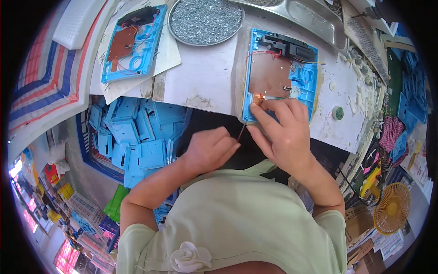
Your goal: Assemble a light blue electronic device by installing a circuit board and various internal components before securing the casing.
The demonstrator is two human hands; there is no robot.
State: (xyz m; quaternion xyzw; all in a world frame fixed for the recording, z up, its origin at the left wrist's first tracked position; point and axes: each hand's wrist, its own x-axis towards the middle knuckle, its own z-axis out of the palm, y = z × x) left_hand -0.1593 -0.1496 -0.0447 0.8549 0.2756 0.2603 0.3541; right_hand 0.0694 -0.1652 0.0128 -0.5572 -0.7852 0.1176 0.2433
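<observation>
A light-blue plastic casing (312, 86) lies on the white bench in front of me, with a brown circuit board (269, 75), a black module (292, 48) and thin red wires inside. My right hand (285, 132) grips the casing's near edge, its index fingertip pressed at the lower left corner beside a small copper-coloured wire bundle (259, 98). The thumb sits just off the edge, partly underneath. My left hand (211, 148) is closed, just off the bench. From its fingertips a thin dark wire-like strand (242, 132) runs up to the casing's corner.
A second blue casing (150, 50) with a board rests on white sheets at the far left. A round metal tray (205, 23) is full of small screws. Below the bench, a crate (86, 146) holds blue casing parts. A small green-rimmed roll (338, 113) stands at right.
</observation>
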